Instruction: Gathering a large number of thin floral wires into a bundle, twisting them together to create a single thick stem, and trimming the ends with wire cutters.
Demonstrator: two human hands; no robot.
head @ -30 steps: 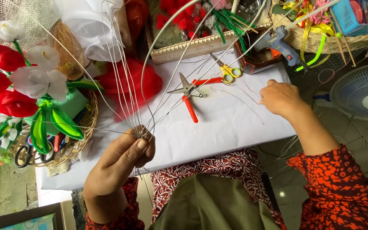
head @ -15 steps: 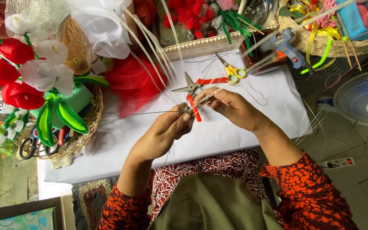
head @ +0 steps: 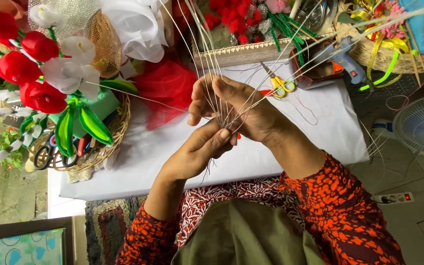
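Half a second ago the hands met low over the counter (head: 163, 147) around one thin wire; now they have risen and a whole fan of wires (head: 222, 73) stands up between them. The left hand (head: 195, 154) pinches the bundle's base, fingers (head: 217, 140) clamped on it, while the right hand (head: 244, 110) curls around the strands just above — its grip looks closed, though the fingertips are partly hidden. Beyond the fingers a woven basket (head: 384, 56) holds ribbons; the yellow-handled scissors (head: 278, 83) lie just past the right knuckles.
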